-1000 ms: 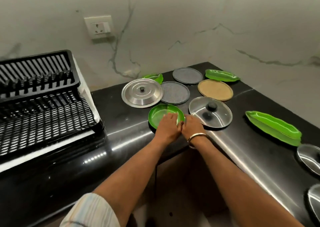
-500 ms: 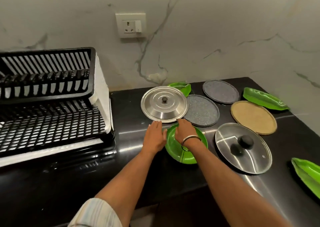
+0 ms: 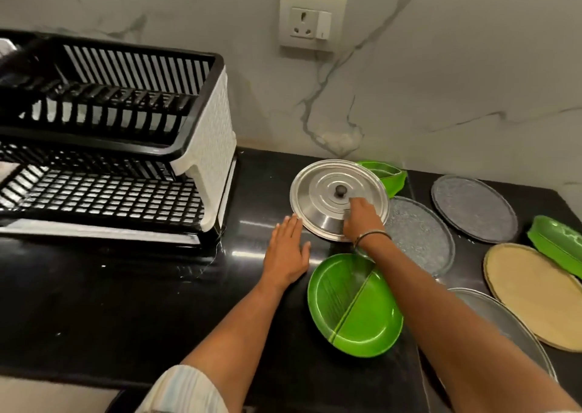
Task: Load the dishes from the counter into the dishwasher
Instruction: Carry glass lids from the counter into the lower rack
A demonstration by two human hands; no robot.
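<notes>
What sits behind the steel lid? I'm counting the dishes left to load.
Behind the steel lid a green divided dish pokes out by the wall. Its near part is covered by the lid, so its full shape is hidden.

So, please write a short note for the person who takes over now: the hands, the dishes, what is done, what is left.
Right hand rests on the steel lid, fingers near its knob; a grip is not clear. Left hand lies open on the counter at the lid's left edge.
Round green plate sits in front of the lid; two grey plates and a tan plate lie to the right.
Dish rack: no dishes seen in it.
Left: all dishes.
</notes>
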